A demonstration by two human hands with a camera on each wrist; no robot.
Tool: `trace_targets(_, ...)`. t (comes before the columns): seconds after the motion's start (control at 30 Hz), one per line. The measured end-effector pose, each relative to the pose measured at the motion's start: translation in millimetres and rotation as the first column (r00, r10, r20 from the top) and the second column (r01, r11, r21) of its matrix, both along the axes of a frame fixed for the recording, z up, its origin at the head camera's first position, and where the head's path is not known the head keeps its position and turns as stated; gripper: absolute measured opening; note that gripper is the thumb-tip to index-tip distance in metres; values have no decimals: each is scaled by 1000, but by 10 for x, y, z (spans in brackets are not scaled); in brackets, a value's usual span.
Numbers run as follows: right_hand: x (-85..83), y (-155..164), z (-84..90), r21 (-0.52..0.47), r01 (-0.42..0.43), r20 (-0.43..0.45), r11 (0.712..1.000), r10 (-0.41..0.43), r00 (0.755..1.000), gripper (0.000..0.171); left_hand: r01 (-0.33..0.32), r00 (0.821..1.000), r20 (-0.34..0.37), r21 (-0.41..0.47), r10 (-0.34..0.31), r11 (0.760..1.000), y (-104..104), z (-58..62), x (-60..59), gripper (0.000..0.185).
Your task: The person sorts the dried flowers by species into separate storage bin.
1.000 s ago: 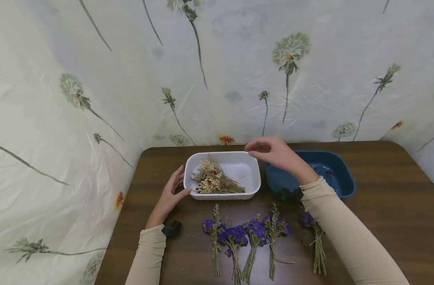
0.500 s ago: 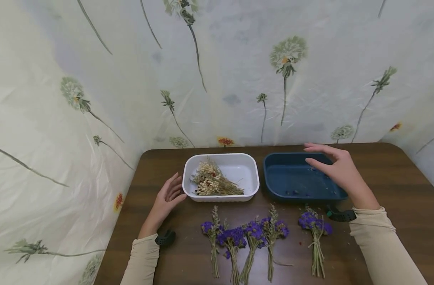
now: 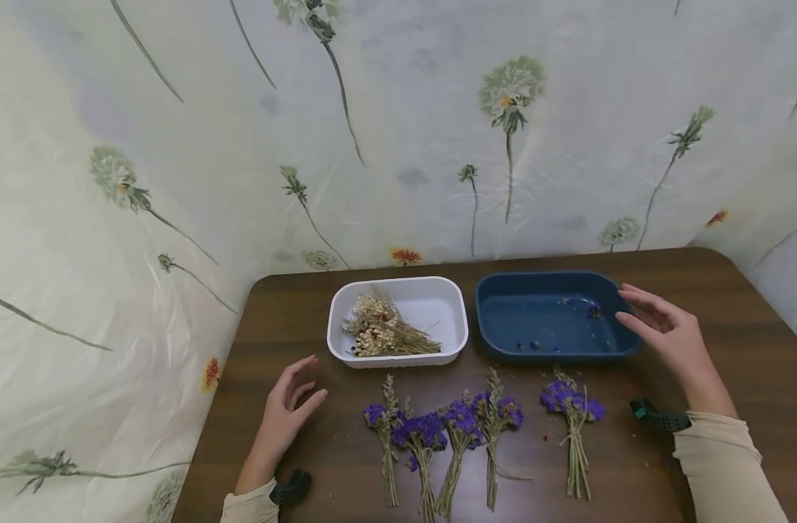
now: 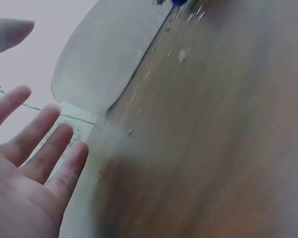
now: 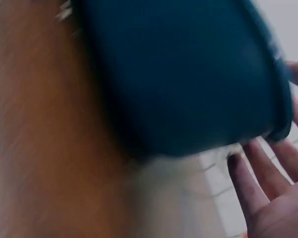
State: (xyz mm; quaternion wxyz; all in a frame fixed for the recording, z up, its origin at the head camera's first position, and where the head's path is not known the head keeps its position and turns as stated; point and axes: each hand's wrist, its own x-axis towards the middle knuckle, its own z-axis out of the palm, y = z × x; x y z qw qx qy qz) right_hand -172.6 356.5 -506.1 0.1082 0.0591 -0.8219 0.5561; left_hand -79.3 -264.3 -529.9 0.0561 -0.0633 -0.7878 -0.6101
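1. Trays number two: a white tray (image 3: 398,321) holding one pale dried bunch (image 3: 385,335), and a blue tray (image 3: 555,316) with a few purple crumbs.
2. Purple bundles: four close together (image 3: 437,432) and one apart (image 3: 571,414), all on the brown table (image 3: 731,319) before the trays.
3. Left hand (image 3: 287,410) is spread, holding nothing, near the white tray.
4. Right hand (image 3: 666,334) is loose-fingered, empty, just beside the blue tray's right end.
5. No writing is readable; both wrist views are blurred.
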Motion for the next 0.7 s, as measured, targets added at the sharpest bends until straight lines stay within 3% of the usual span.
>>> trace_targets(0.17,72,111,-154,51,-5,47,999,2,999,49,51,999,-1,-18,-51,999,100,-10,146,49)
trace_targets(0.33,69,171,-205,43,-87,90,995,83,992,52,141,990,7,-28,-141,990,157,-29,217,44)
trace_targets(0.5,79,248,-236,-87,-155,107,984,164,981,56,208,978,11,-35,-208,978,192,-53,204,40)
trace_targets(0.7,106,290,-287,-299,-229,109,926,271,956,60,260,965,56,-92,-255,961,228,-56,218,32)
